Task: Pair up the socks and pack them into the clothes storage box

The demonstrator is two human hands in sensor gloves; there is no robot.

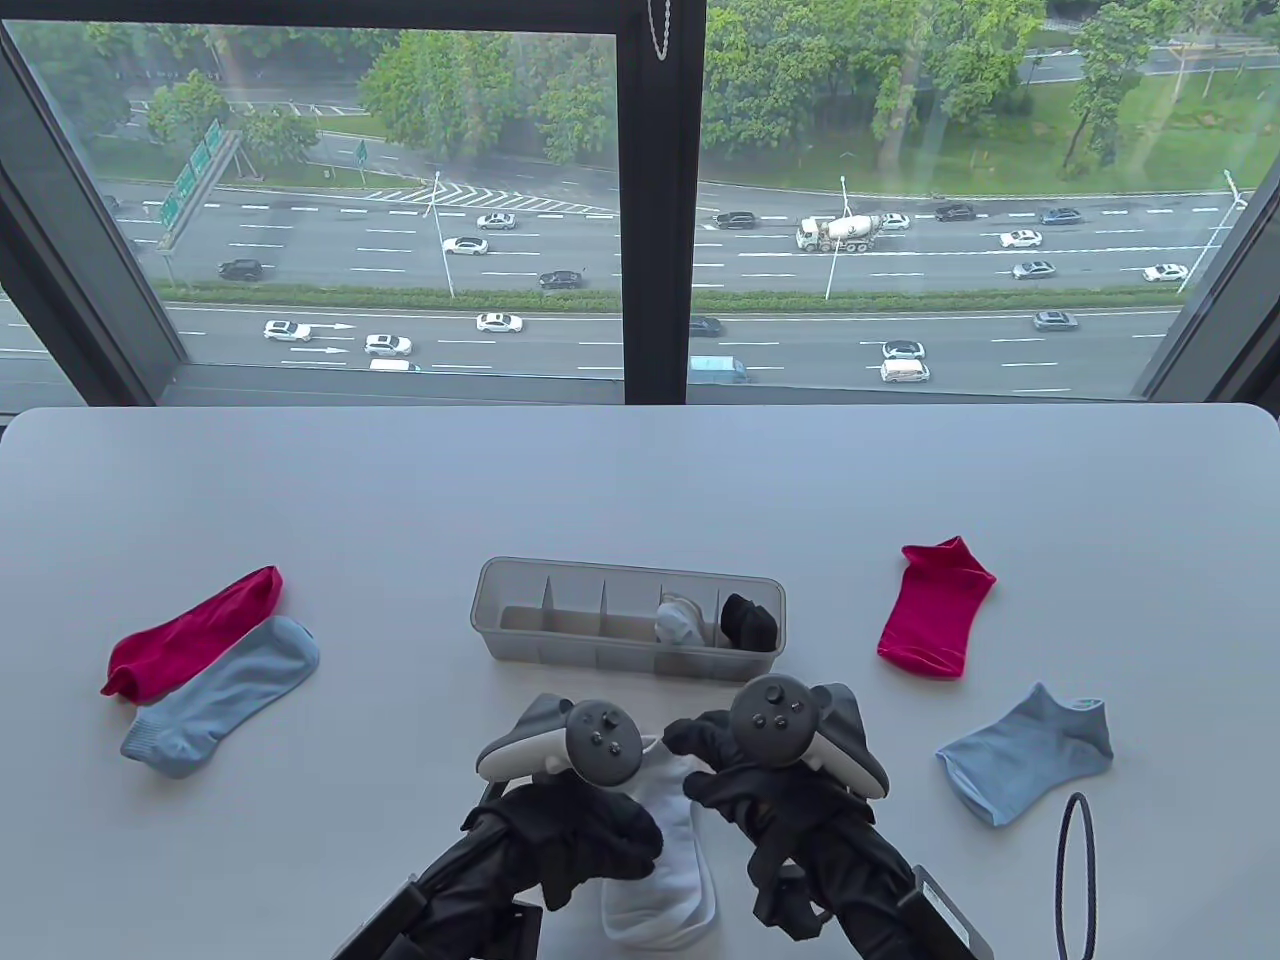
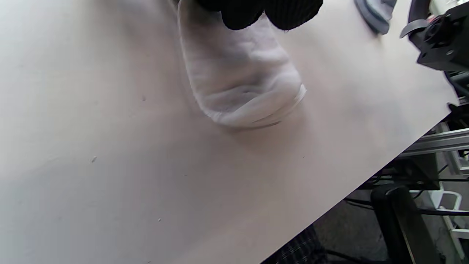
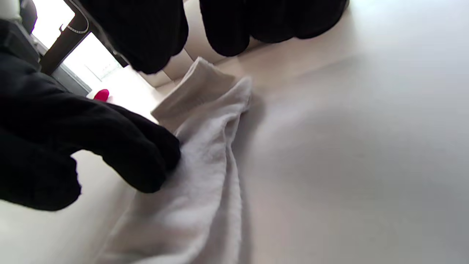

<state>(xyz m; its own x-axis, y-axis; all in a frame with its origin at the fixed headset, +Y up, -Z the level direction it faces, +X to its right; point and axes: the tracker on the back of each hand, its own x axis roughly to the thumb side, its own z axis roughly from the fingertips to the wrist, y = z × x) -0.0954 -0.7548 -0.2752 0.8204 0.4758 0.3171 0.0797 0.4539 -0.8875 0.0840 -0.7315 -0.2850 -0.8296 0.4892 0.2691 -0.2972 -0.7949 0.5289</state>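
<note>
1. Table view: the storage box (image 1: 628, 620) already holds a grey and a black bundle. The white socks (image 1: 660, 860) lie just below it under my left hand (image 1: 560, 830) and right hand (image 1: 770, 800); red and blue socks flank it, unpaired.
2. Left wrist view: my fingertips (image 2: 256, 11) rest on stacked white toes; whether they grip, I cannot tell.
3. Right wrist view: only here, the left hand presses fabric; the right fingers hover over the cuff, holding nothing.

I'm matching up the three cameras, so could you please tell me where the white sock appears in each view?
Table view: white sock at bottom centre, between the two hands.
Left wrist view: top centre, toe end toward the table's near edge.
Right wrist view: centre to bottom left, cuff uppermost.
Shared landmark: the left hand pressing on the sock, seen in every view.
</note>
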